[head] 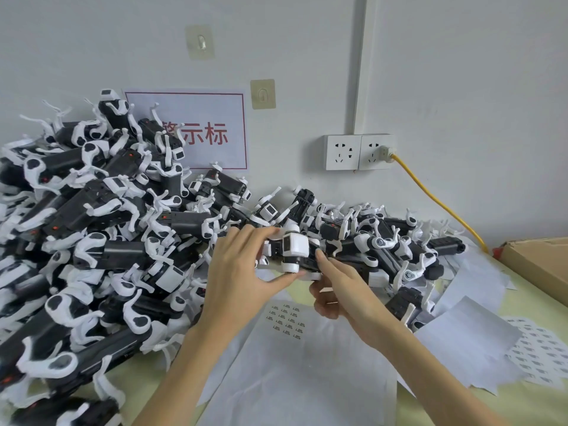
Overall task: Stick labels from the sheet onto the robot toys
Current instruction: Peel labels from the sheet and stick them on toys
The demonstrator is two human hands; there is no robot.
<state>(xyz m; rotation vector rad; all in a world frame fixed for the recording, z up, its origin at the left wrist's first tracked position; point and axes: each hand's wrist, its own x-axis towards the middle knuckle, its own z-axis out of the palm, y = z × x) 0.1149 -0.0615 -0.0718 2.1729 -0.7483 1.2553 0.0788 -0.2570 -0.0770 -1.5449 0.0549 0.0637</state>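
Observation:
A black-and-white robot dog toy (295, 250) is held above the table between both hands. My left hand (242, 272) grips its head end, fingers over the top and thumb under the white part. My right hand (335, 287) holds it from the right, with one fingertip pressing on its black side and the other fingers curled beneath. Below the hands lies a white label sheet (285, 348) with a small block of printed labels near its top.
A big heap of robot toys (92, 235) fills the left side up to the wall. More toys (393, 247) lie to the right. Used backing sheets (491, 342) cover the right of the table. A cardboard box (541, 259) and a yellow cable (436, 198) are at the far right.

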